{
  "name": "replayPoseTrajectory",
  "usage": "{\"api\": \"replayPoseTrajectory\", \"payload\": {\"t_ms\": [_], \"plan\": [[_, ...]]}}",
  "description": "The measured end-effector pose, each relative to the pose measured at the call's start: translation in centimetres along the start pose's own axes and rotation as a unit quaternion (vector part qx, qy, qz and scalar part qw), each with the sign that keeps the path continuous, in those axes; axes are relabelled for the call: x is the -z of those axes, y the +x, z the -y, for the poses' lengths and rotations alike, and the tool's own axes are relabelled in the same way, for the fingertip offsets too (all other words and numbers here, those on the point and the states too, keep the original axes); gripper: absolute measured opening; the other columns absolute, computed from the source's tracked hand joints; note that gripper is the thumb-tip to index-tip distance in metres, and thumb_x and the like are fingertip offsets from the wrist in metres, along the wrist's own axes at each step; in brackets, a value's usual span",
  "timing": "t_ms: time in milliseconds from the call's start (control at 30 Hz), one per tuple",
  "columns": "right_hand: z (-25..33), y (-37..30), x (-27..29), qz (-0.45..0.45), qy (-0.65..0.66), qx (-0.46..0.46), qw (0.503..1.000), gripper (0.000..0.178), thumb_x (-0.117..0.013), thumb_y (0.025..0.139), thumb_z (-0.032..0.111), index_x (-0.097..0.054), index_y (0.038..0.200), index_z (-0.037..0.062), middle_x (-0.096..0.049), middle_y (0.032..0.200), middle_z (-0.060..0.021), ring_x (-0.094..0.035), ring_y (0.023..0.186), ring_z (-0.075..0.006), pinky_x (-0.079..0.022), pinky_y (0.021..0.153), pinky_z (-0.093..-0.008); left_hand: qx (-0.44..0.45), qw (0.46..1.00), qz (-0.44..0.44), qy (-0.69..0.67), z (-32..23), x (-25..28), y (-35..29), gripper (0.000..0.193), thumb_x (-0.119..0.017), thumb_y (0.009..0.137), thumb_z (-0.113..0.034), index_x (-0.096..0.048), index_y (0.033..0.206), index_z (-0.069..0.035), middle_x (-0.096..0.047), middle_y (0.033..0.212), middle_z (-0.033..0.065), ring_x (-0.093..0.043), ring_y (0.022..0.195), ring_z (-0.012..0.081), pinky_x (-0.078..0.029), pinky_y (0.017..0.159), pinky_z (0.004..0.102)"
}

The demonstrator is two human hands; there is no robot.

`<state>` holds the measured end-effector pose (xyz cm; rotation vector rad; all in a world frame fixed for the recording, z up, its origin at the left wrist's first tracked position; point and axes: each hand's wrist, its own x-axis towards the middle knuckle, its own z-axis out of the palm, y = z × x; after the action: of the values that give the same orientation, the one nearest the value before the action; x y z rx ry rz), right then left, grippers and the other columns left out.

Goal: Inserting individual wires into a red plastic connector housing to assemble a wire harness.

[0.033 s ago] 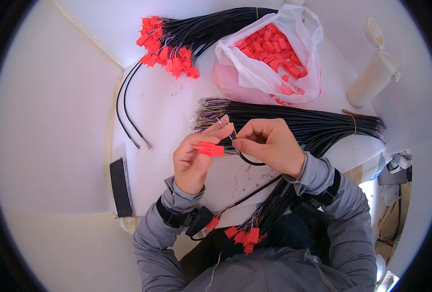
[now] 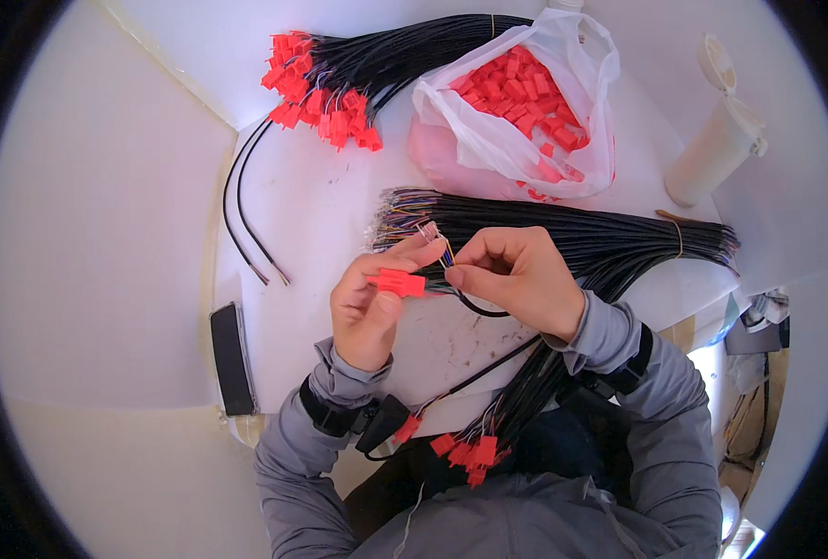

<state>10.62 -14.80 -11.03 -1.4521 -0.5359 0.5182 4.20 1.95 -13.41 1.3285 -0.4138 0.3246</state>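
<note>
Nothing has shifted — left hand [image 2: 369,307] still pinches red connector [image 2: 398,282].

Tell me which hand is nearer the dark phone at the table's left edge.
Left. The left hand, holding a red connector, lies right of the phone; the right hand is farther right, pinching a black cable.

The setting was a wire-harness assembly workbench. A white table [image 2: 321,214] bore bundled black cables [image 2: 572,238] and a bag of red connectors [image 2: 526,102].
</note>
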Motion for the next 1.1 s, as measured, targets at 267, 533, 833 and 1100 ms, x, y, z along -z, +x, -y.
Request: {"api": "replayPoseTrajectory", "payload": {"t_ms": [267,533,833,1100], "plan": [[-0.04,-0.07,0.13,-0.005,0.005,0.003,1.000,0.012,-0.062,0.075,0.010,-0.060,0.075,-0.0015,-0.049,0.055,0.0042,-0.038,0.049,0.0003,-0.029,0.042,-0.0163,0.034,0.998,-0.033,-0.033,-0.37,-0.33,0.04,0.034,-0.048,0.084,-0.027,-0.042,0.101,0.002,-0.049,0.108,0.0263,-0.046,0.105,0.0305,-0.033,0.092,0.0382],[-0.42,0.10,0.21,-0.010,-0.006,0.025,1.000,0.012,-0.061,0.075,0.011,-0.061,0.075,-0.0015,-0.051,0.056,0.0037,-0.039,0.050,0.0000,-0.031,0.043,-0.0168,0.027,0.998,-0.038,-0.049,-0.18,-0.23,0.04,0.033,-0.047,0.085,-0.027,-0.043,0.101,0.002,-0.049,0.108,0.0260,-0.050,0.100,0.0254,-0.034,0.090,0.0373],[-0.61,0.21,0.28,-0.007,0.004,0.027,1.000,0.013,-0.060,0.076,0.011,-0.061,0.078,-0.0020,-0.054,0.059,0.0023,-0.043,0.053,-0.0002,-0.033,0.046,-0.0163,0.025,0.997,-0.040,-0.057,-0.16,-0.21,0.03,0.033,-0.048,0.084,-0.026,-0.043,0.101,0.002,-0.048,0.109,0.0268,-0.051,0.098,0.0254,-0.035,0.090,0.0373],[-0.45,0.22,0.38,-0.008,0.007,0.026,1.000,0.013,-0.059,0.077,0.010,-0.061,0.081,-0.0022,-0.055,0.061,0.0018,-0.045,0.056,-0.0008,-0.037,0.049,-0.0165,0.030,0.997,-0.045,-0.054,-0.30,-0.26,-0.02,0.034,-0.048,0.084,-0.028,-0.042,0.101,0.002,-0.048,0.108,0.0269,-0.049,0.101,0.0273,-0.033,0.091,0.0385]]}}
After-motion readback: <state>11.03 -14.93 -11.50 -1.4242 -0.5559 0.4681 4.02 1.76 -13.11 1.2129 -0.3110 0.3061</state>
